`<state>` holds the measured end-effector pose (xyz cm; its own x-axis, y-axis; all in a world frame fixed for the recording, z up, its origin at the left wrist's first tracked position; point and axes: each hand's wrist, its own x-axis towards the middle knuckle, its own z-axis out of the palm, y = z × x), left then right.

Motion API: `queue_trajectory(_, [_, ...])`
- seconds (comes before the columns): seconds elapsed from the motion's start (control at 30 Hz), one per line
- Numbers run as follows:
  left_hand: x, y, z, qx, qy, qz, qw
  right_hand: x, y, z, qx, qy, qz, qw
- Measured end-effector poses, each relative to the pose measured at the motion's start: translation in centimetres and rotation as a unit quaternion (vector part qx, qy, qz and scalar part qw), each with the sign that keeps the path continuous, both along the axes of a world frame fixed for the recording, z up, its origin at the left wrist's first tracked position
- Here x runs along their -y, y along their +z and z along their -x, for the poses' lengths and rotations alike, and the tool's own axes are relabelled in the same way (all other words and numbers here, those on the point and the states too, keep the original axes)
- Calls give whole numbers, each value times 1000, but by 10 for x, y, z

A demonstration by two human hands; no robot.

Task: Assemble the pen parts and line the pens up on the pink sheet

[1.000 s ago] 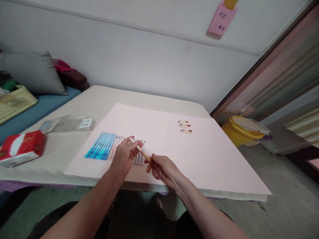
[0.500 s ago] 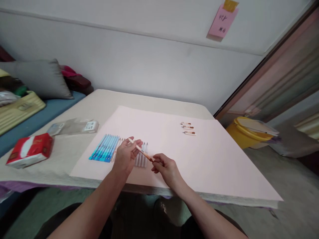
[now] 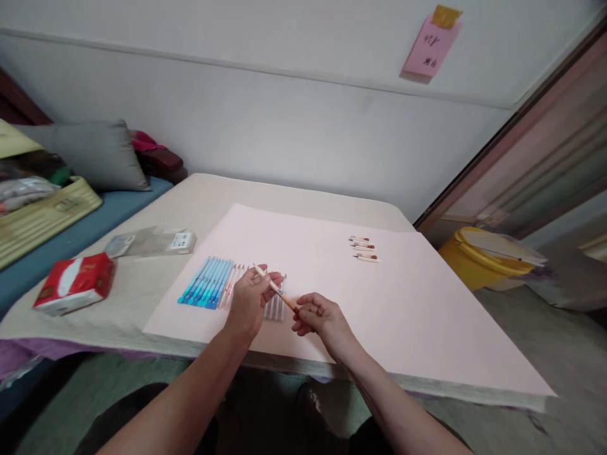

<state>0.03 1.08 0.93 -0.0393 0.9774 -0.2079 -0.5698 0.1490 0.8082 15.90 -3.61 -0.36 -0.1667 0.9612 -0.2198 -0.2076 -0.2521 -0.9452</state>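
A slim pen [image 3: 287, 301], white at one end and orange-brown at the other, is held slantwise between my two hands above the pink sheet [image 3: 313, 246]. My left hand [image 3: 249, 297] grips its white upper part, with some fingers stretched out beneath. At the brown lower end, the fingertips of my right hand [image 3: 322, 321] are pinched on it. Blue pens [image 3: 206, 282] lie in a row left of my left hand. Beside them are pink-toned pens [image 3: 229, 287], partly hidden by that hand. Pale clear pens [image 3: 275, 308] lie behind the held pen.
Three small pens with brown parts [image 3: 366, 258] lie at the sheet's far right. A red tissue pack [image 3: 76, 282] and a clear plastic wrapper [image 3: 149, 241] rest on the table's left. A yellow bucket [image 3: 478, 259] stands right of the table, and a wall rises behind it.
The whole scene has shifted slightly to the right in view. Both hands keep the same hold on the pen, which has hardly moved relative to the table.
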Motion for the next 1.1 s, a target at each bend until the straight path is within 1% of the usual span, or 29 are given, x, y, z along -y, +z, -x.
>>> queue_trajectory(0.17, [-2, 0, 2, 10, -2, 6, 1000, 0, 2, -2, 14, 42, 15, 999])
queue_trajectory(0.27, [-2, 1, 1, 0, -4, 15, 1000, -2, 3, -4, 64, 62, 9, 996])
queue_trajectory(0.33, [0, 1, 0, -10, -11, 24, 1000, -4, 3, -6, 109, 53, -16, 992])
queue_trajectory(0.4, [2, -1, -3, -19, -26, 32, 999, -6, 2, -6, 130, 35, -39, 990])
queue_trajectory(0.47, [7, -3, -7, -23, -48, 46, 998, -7, -1, -6, 122, 32, -34, 991])
queue_trajectory(0.57, [14, -7, -14, -22, -73, 70, 995, -6, -7, -2, 107, 57, -3, 993])
queue_trajectory(0.67, [18, -10, -19, -27, -84, 83, 993, -4, -12, 2, 108, 73, 9, 991])
queue_trajectory(0.73, [17, -11, -19, -55, -60, 91, 993, -4, -14, 3, 110, 70, 5, 991])
queue_trajectory(0.83, [11, -11, -13, -103, 22, 97, 990, -10, -20, 1, 145, 50, -12, 988])
queue_trajectory(0.93, [2, -7, -3, -88, 78, 99, 988, -20, -30, -3, 203, 16, -8, 979])
queue_trajectory(1.0, [-2, -3, 2, -66, 87, 102, 989, -27, -38, -4, 220, 1, 11, 975])
queue_trajectory(1.1, [-2, 3, 4, -41, 77, 101, 991, -38, -49, -1, 243, -10, 41, 969])
